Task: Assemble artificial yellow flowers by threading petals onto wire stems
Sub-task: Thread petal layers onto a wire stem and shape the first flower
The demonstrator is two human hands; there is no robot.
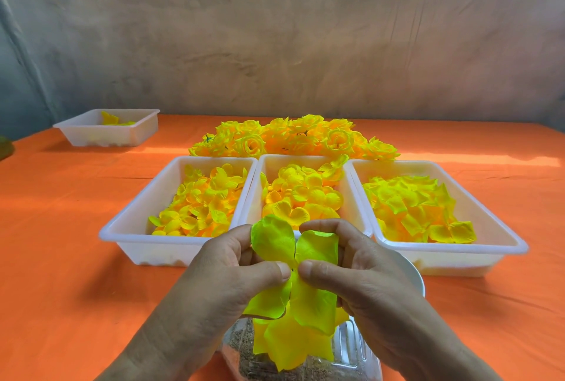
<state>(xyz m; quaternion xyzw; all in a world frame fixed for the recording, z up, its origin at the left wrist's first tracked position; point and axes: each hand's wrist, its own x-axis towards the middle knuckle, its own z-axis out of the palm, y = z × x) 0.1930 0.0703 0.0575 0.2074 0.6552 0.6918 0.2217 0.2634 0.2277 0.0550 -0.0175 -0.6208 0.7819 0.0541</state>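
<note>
The middle tray (305,158) is smooth, milky plastic on matt orange cloth (61,258). In front of it, the petal layer (273,241) looks like thin, crinkled matt fabric above a glossy clear plastic container (351,347).

Tablecloth (61,243) flat orange; left tray (122,230), middle tray (305,158), right tray (504,240) and far tray (82,132) all milky white; petals in left tray (208,203) yellow shading to orange; petals in middle tray (305,194) the same, more orange; petals in right tray (406,203) yellow with greenish edges; finished flowers (290,136) yellow-orange; petal layer (275,240) I'm holding reads lime-yellow; clear container (351,347) below it, speckled brown granules (244,347) inside; bowl (412,273) white; wall (275,44) mottled grey-brown.
</note>
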